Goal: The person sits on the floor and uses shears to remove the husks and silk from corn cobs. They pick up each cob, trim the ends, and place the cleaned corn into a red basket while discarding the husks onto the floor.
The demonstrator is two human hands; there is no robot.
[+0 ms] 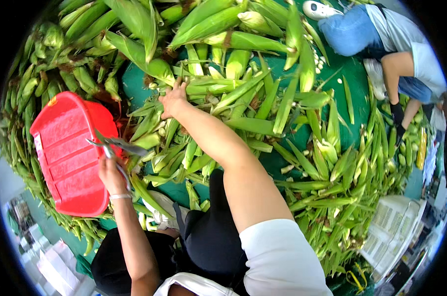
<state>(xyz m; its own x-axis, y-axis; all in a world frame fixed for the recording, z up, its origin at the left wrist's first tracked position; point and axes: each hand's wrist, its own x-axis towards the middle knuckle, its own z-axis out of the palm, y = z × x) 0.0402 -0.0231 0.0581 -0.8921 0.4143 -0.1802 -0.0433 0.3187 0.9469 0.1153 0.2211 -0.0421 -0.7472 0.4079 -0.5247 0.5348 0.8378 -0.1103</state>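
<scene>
Fingers of the right hand point(174, 102) were fanned wide with no grip showing — they lay at the lower end of an unhusked corn ear point(159, 70), and whether they pressed the ear itself or the loose leaves beside it could not be told. Those of the left hand point(112, 175) were curled snugly round the handles of a pair of metal shears point(129, 146).

Around them, the largest thing was the heap of unhusked ears point(88, 74), curving along the left and top, probably kept there within easy reach. Stripped husks point(332, 202) were piled on the right, seemingly to keep them apart from the whole ears. A red plastic tub point(68, 160) stood at the left, just beside the left hand, perhaps so things could be dropped in without stretching. A slatted white crate point(393, 224) sat at the far right, beyond the husks.

Smaller still, the shears were held by the tub's edge, well apart from the reaching hand — likely for safety. Tiny pale pieces point(322, 61) dotted the green ground covering point(354, 71).
</scene>
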